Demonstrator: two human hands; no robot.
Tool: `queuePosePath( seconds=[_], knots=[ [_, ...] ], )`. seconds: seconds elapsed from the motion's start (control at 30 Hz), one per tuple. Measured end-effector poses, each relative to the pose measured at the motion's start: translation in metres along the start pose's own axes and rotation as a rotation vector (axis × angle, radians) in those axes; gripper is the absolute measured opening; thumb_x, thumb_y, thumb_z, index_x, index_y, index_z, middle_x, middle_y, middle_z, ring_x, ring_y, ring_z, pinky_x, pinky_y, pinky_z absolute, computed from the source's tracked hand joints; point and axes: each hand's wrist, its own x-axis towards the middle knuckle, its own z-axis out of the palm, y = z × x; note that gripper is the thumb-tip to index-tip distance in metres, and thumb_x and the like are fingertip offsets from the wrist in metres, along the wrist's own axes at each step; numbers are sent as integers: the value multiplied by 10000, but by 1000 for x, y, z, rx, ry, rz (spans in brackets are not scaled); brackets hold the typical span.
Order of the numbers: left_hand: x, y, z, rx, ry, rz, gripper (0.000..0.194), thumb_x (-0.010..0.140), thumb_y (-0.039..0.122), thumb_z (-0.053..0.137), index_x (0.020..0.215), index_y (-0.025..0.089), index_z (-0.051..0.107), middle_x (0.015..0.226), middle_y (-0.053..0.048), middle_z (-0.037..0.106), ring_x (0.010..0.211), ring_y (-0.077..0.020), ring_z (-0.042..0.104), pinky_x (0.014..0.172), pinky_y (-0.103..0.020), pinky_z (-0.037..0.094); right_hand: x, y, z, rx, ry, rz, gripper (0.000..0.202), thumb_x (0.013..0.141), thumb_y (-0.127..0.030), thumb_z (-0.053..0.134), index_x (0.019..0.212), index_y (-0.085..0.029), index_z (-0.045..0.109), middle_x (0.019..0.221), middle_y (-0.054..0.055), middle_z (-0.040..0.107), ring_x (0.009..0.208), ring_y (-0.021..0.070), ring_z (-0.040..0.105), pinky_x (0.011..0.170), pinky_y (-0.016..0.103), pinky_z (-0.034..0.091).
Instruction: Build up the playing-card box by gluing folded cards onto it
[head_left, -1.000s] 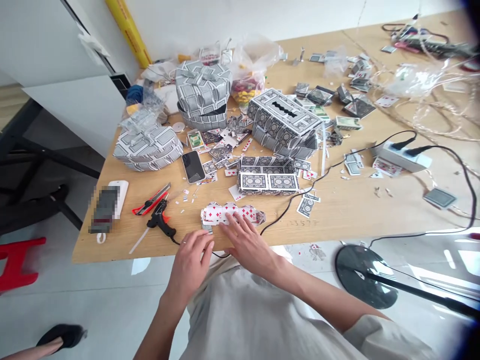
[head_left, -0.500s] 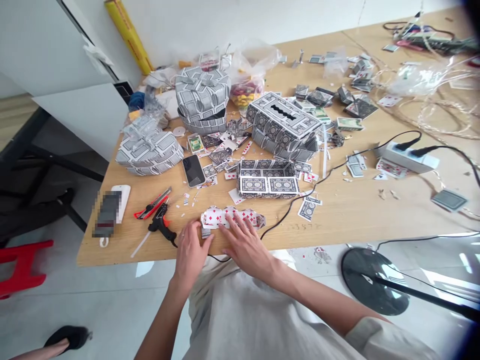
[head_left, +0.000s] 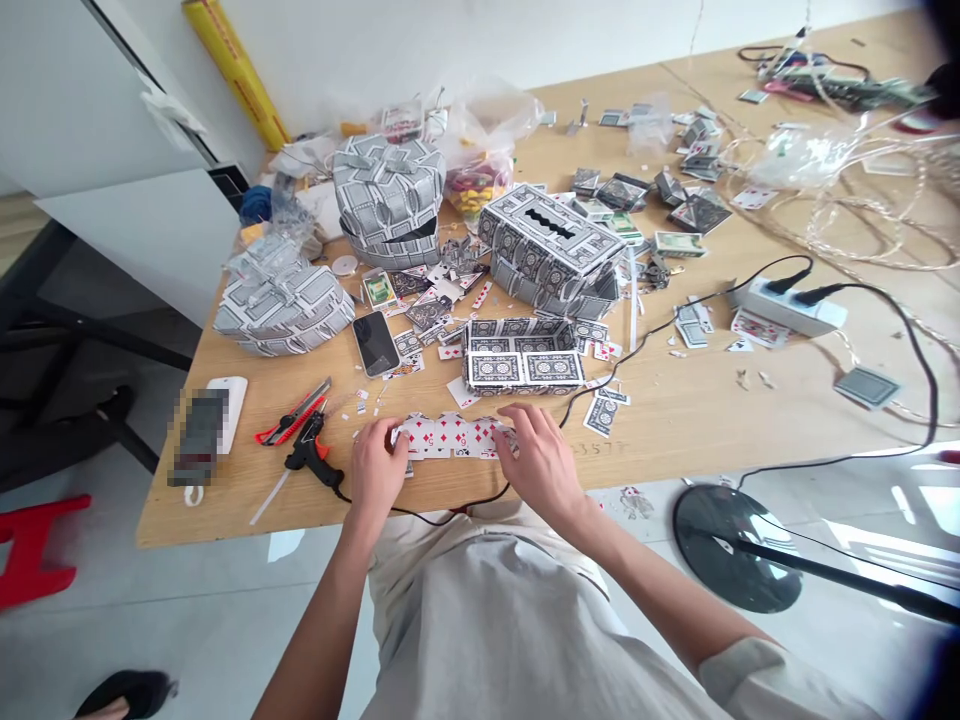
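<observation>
A strip of joined playing cards (head_left: 450, 437), faces with red diamonds upward, lies near the table's front edge. My left hand (head_left: 377, 462) pinches its left end between thumb and fingers. At the right end, my right hand (head_left: 541, 458) has its thumb on the near side and fingers over the far side, gripping it. Just beyond sits an open box made of playing cards (head_left: 523, 372), patterned backs outward. Left of my left hand lie a black glue gun (head_left: 311, 452) and a red utility knife (head_left: 294, 412).
Behind stand a slotted card box (head_left: 555, 240), a tall card basket (head_left: 390, 195) and a low one (head_left: 283, 305). A phone (head_left: 376, 343), loose cards and scraps lie between. A black cable runs from a power strip (head_left: 787, 302) across the table.
My right hand has moved from lying flat on the card strip to gripping its right end. My left hand has closed on the left end. The view has shifted slightly.
</observation>
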Motion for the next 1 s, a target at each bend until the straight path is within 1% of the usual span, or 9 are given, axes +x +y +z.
queuePosePath(
  seconds=[0.13,0.23,0.33,0.43,0.6,0.7,0.83,0.9,1.0],
  knots=[
    [5,4,-1,-85,-15,-28,157,907,338,658,1010,232,709,1041,-84,754,955,-270,705,919,-436,558,6,6,14,48,-87,89,437,991,-192,548,1420,-152,623,1301,163,718,1189,352,636,1039,501,543],
    [2,7,-6,-221,-77,-110,192,917,369,663,1045,226,672,1056,-76,776,969,-252,729,912,-403,564,11,7,18,113,-128,123,363,985,-141,509,1286,-182,707,1205,133,744,1158,326,644,1036,468,533],
    [-4,7,-11,-347,-110,-121,269,938,395,675,1142,220,660,1153,-93,770,1072,-251,732,962,-393,564,14,10,14,187,-140,95,321,972,-106,487,1140,-200,745,1107,109,736,1091,295,653,996,431,536],
    [-10,8,-11,-401,-112,-93,317,944,390,688,1209,219,655,1238,-106,741,1153,-248,710,1010,-390,557,14,13,10,248,-108,60,292,957,-102,483,1091,-204,721,1107,105,715,1088,281,652,983,412,531],
    [-12,12,-18,-439,-148,-62,325,944,352,700,1236,214,656,1174,-95,753,1105,-236,729,970,-366,581,13,10,1,420,-125,89,281,914,-88,466,1064,-218,665,1053,65,747,986,240,702,892,364,553],
    [-13,16,-33,-323,-69,124,299,936,216,662,1234,225,679,1141,-71,774,1065,-225,746,973,-375,587,9,7,-10,498,-63,-20,337,917,-64,467,1124,-230,674,1065,53,758,1013,222,720,913,358,575],
    [-18,19,-48,-25,204,561,354,954,51,522,1115,260,760,1058,-53,798,1055,-221,752,1013,-418,569,-4,7,-18,394,53,-251,378,1021,-110,473,1236,-286,730,1135,95,725,1090,248,708,985,422,584],
    [-22,19,-49,22,326,694,382,968,21,513,1113,268,766,1040,-54,800,1029,-212,759,981,-408,583,-9,7,-17,368,89,-237,365,1035,-147,494,1255,-304,739,1149,109,709,1116,270,700,1020,466,582],
    [-27,21,-49,25,464,763,376,967,2,551,1147,265,750,1031,-62,797,1009,-211,757,935,-399,601,-11,6,-13,483,100,-69,361,998,-222,585,1341,-278,685,1285,132,684,1206,297,678,1065,505,579]
  ],
)
